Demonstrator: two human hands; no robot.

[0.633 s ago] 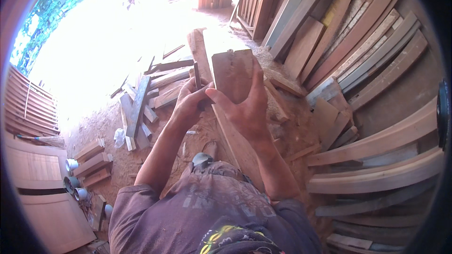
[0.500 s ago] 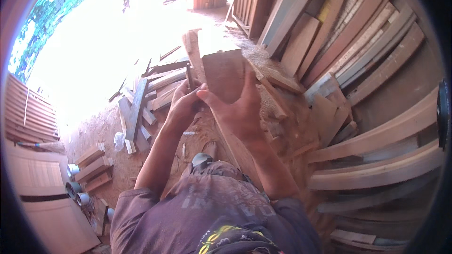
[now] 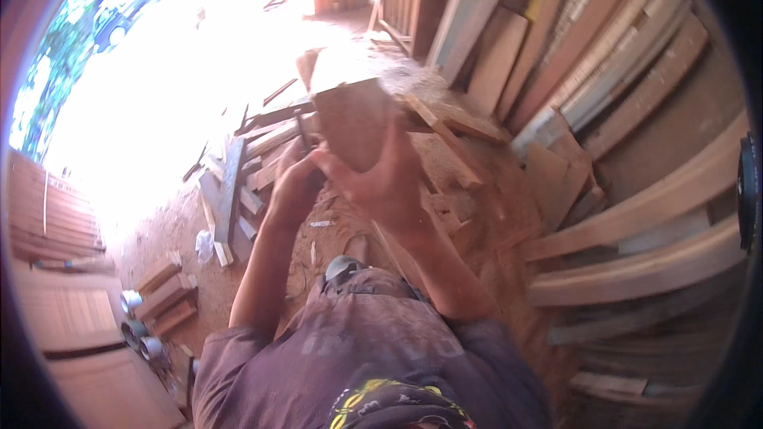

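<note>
My right hand [image 3: 380, 183] is closed round a flat brown wooden board [image 3: 350, 115], held up in front of me with its broad face toward me. The thumb points across toward my other hand. Close beside it, my left hand [image 3: 294, 179] is closed, with a thin dark strip [image 3: 302, 131] rising from its fingers. Its kind is too small and blurred to tell. Behind the board's left side shows another pale wooden piece [image 3: 306, 67], washed out by glare; whether it joins the board I cannot tell.
Offcuts [image 3: 230, 191] lie heaped on the dusty floor ahead. Long planks [image 3: 636, 266] are stacked along the right, with more boards [image 3: 548, 40] leaning at the far right. To the left are wooden panels [image 3: 71, 310], short blocks [image 3: 167, 294] and round cans [image 3: 131, 300].
Both hands and the board have shifted a little to the left, still together. The whole view has turned slightly as well. Both grips look the same.
</note>
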